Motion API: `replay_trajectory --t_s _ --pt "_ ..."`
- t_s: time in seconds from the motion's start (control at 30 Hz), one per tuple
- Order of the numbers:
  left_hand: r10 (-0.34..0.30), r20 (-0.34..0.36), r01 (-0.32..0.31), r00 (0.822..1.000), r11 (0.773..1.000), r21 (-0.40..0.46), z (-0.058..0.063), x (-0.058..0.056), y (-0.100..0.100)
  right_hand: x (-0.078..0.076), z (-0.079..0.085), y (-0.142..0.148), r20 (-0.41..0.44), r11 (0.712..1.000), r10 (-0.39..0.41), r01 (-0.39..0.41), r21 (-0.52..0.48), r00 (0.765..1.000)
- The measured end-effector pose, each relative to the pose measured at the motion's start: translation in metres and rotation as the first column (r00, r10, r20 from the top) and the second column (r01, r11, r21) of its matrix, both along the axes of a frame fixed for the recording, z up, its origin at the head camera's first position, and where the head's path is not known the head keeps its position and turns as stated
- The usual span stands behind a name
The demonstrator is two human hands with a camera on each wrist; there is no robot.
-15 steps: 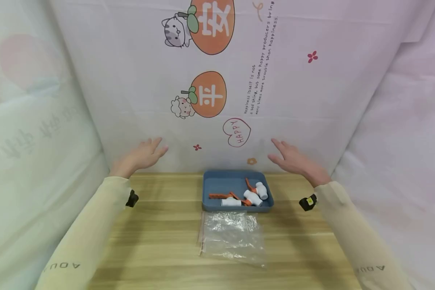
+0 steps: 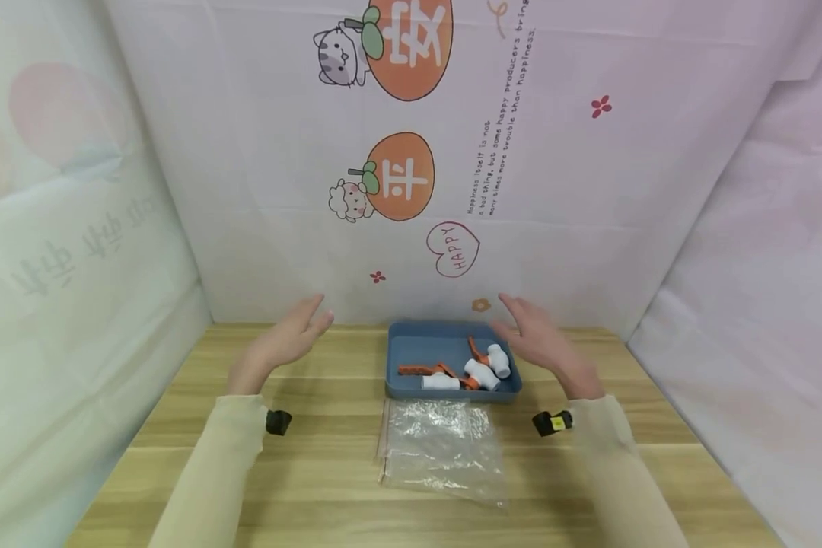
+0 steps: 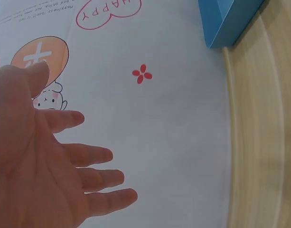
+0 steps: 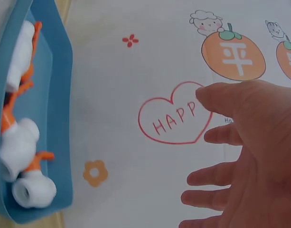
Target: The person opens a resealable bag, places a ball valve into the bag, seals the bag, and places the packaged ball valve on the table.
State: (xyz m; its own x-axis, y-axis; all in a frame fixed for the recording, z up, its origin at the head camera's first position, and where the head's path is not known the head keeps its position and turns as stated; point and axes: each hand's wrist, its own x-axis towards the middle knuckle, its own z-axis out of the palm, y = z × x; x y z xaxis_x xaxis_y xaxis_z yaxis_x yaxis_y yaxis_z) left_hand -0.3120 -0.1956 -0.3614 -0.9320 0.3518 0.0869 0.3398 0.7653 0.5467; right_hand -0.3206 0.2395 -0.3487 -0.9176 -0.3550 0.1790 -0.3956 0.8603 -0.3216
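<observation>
Item, far left: left side sheet (image 2: pixel 75 228), pale cloth, hanging beside the desk (image 2: pixel 329 487), wood-grained.

Item: left hand (image 2: pixel 286 342), bare, released. My left wrist view shows its fingers extended and spread, thumb apart, nothing in them. Black wrist unit (image 2: pixel 278 422) at the cuff.

Item, centre, near side: clear plastic bag (image 2: pixel 445 449), flat on the desk just in front of the tray, reddish strip along its left edge. One bag or several stacked, I cannot tell. I make out no contents.

Item, centre, behind the bag: blue tray (image 2: pixel 418 346), upright on the desk, holding three white fittings with orange levers, all toward its near and right sides:
– left fitting (image 2: pixel 441 383), lever pointing left;
– middle fitting (image 2: pixel 482 375), lying at an angle;
– right fitting (image 2: pixel 498 361), lever toward the far wall.

Item: right hand (image 2: pixel 541 339), bare, released, fingers straight and spread. It hovers by the tray's right end; my right wrist view shows it apart from tray and fittings.

Item, far right: right side sheet (image 2: pixel 760 304), pale.

Status, my judgement: nothing done yet. Every fitting sits in the tray, the bag is untouched, and all handling of both remains.
</observation>
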Motion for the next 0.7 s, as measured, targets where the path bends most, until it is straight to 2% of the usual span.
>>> replay_trajectory --t_s 0.13,0.23,0.47,0.7 --pt "0.004 0.025 -0.006 1.0 0.998 0.066 -0.016 0.009 0.007 0.006 -0.014 -0.01 -0.022 0.999 0.022 -0.023 -0.024 1.0" --pt "0.0 0.033 -0.002 0.999 0.996 0.085 -0.026 0.015 0.012 0.011 -0.022 -0.017 -0.042 0.998 0.04 -0.042 -0.047 0.998" --pt "-0.004 0.031 0.0 1.0 0.993 0.119 -0.039 0.019 0.025 0.022 -0.035 -0.038 -0.014 0.991 0.056 -0.057 -0.124 0.998" --pt "-0.006 0.073 -0.004 0.997 0.991 0.133 -0.054 0.021 0.04 0.032 -0.045 -0.061 0.041 0.98 0.146 -0.139 -0.146 0.988"
